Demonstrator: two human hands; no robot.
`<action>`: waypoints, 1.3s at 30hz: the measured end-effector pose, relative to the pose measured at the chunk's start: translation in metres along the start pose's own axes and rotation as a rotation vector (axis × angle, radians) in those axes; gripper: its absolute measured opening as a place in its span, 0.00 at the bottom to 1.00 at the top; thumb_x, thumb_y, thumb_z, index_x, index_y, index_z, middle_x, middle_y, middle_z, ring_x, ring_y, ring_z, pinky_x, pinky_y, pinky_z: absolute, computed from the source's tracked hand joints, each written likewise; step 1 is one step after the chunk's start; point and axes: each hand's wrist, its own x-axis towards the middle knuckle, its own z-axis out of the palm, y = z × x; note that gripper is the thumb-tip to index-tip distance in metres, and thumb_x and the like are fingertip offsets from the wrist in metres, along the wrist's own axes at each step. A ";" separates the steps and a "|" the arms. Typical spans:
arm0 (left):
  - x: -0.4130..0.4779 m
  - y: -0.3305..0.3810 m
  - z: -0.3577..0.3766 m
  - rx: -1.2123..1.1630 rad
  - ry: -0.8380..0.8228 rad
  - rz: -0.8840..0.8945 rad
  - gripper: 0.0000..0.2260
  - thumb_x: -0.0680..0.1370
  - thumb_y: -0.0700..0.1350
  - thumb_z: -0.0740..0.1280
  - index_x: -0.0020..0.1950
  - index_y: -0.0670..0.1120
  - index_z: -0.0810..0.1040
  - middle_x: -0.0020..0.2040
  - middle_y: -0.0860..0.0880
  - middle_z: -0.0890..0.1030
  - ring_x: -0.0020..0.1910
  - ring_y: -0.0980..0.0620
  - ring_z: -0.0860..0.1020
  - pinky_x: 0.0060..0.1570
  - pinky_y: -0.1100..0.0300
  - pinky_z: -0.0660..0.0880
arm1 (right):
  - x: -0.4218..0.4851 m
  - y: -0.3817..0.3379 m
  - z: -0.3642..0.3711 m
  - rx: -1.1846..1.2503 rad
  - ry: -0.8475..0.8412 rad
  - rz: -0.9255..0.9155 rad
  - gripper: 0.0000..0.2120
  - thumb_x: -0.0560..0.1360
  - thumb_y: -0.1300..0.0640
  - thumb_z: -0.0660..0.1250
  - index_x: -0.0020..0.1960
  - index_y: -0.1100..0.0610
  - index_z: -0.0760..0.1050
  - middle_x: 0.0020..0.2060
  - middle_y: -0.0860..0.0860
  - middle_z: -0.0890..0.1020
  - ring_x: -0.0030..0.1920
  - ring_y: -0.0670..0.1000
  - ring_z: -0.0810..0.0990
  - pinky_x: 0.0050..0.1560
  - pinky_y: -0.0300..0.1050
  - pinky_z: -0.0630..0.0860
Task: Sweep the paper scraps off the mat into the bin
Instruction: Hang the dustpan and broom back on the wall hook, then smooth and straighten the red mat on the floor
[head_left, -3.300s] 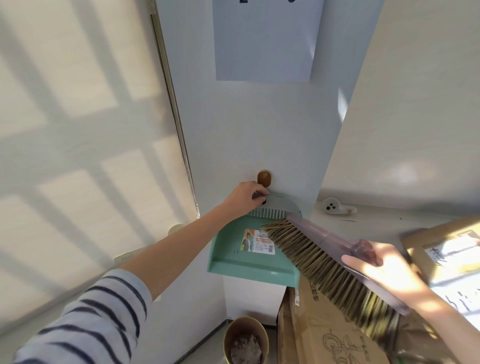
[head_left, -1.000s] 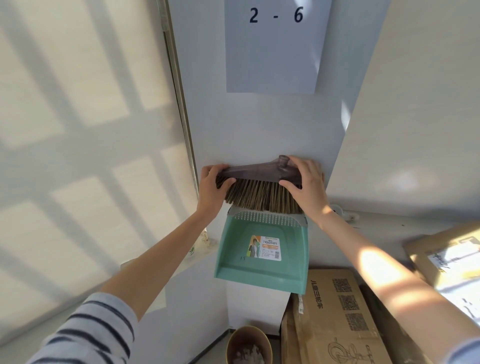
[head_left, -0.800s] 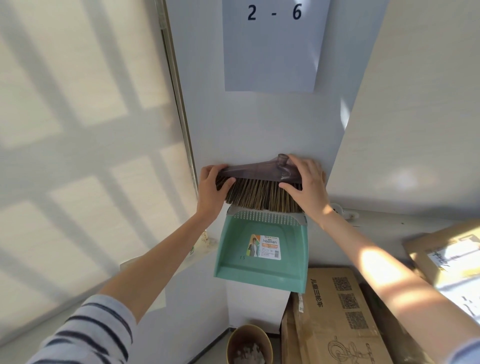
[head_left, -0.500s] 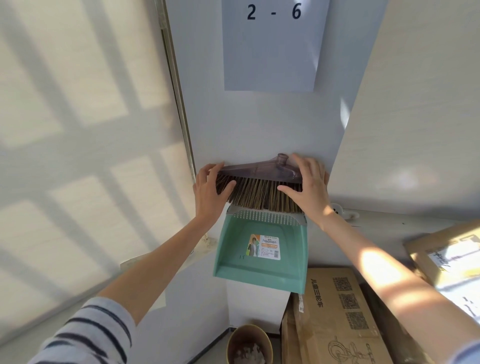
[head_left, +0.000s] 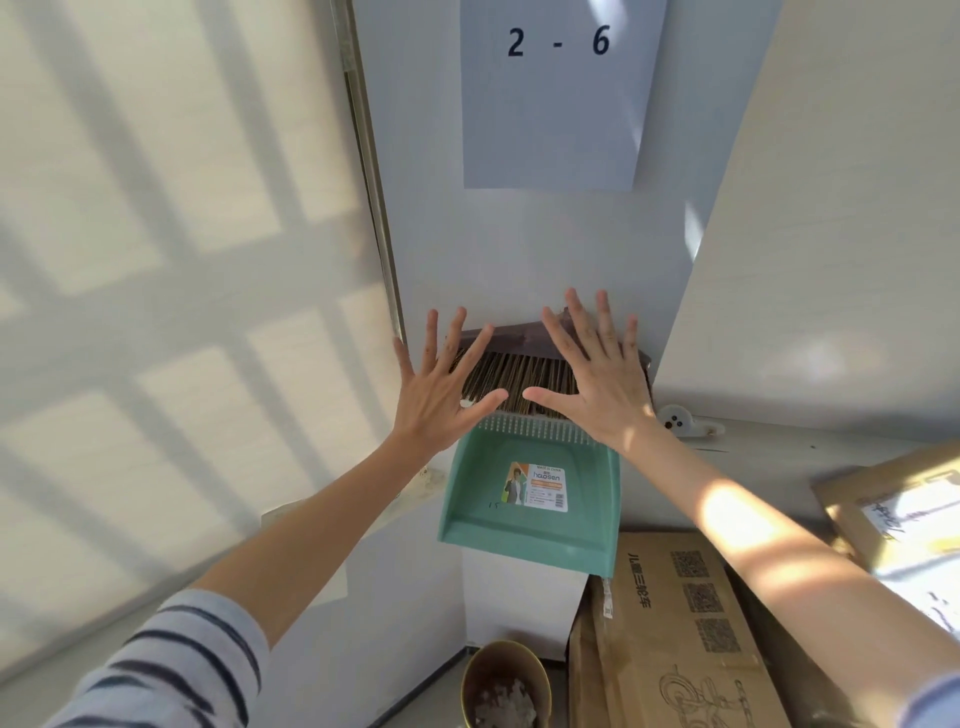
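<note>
My left hand (head_left: 441, 387) and my right hand (head_left: 597, 374) are both spread flat with fingers splayed at the centre of the frame, gripping nothing, in front of the brown-backed hand brush with straw-coloured bristles (head_left: 511, 366). The brush sits against the pale grey wall panel (head_left: 519, 244), directly above the mint-green plastic dustpan (head_left: 535, 499) (its printed label faces me). At the bottom centre stands the round tan bin (head_left: 506, 686), with pale paper scraps (head_left: 504, 709) lying inside it. Brown cardboard boxes (head_left: 670, 629) fill the lower right, just beside the bin. A white paper sheet marked "2 - 6" (head_left: 556, 93) hangs at the top.
</note>
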 end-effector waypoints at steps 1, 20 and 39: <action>-0.005 -0.001 -0.001 0.007 -0.012 -0.004 0.36 0.75 0.72 0.43 0.79 0.58 0.43 0.80 0.49 0.41 0.78 0.42 0.39 0.70 0.29 0.44 | -0.004 -0.004 0.002 0.004 -0.011 -0.009 0.45 0.71 0.22 0.42 0.79 0.46 0.40 0.79 0.52 0.41 0.78 0.59 0.38 0.73 0.67 0.39; -0.207 0.026 -0.104 0.093 0.061 -0.417 0.35 0.77 0.68 0.54 0.80 0.56 0.47 0.81 0.51 0.44 0.79 0.46 0.39 0.70 0.29 0.45 | -0.087 -0.118 -0.033 0.326 -0.047 -0.369 0.41 0.74 0.26 0.44 0.80 0.47 0.42 0.79 0.50 0.41 0.78 0.56 0.37 0.72 0.67 0.34; -0.539 0.055 -0.294 0.457 0.028 -0.928 0.34 0.77 0.69 0.51 0.79 0.58 0.47 0.81 0.51 0.45 0.79 0.46 0.40 0.69 0.27 0.46 | -0.249 -0.363 -0.141 0.595 -0.069 -0.824 0.42 0.72 0.25 0.45 0.79 0.44 0.41 0.79 0.45 0.41 0.78 0.53 0.35 0.74 0.66 0.36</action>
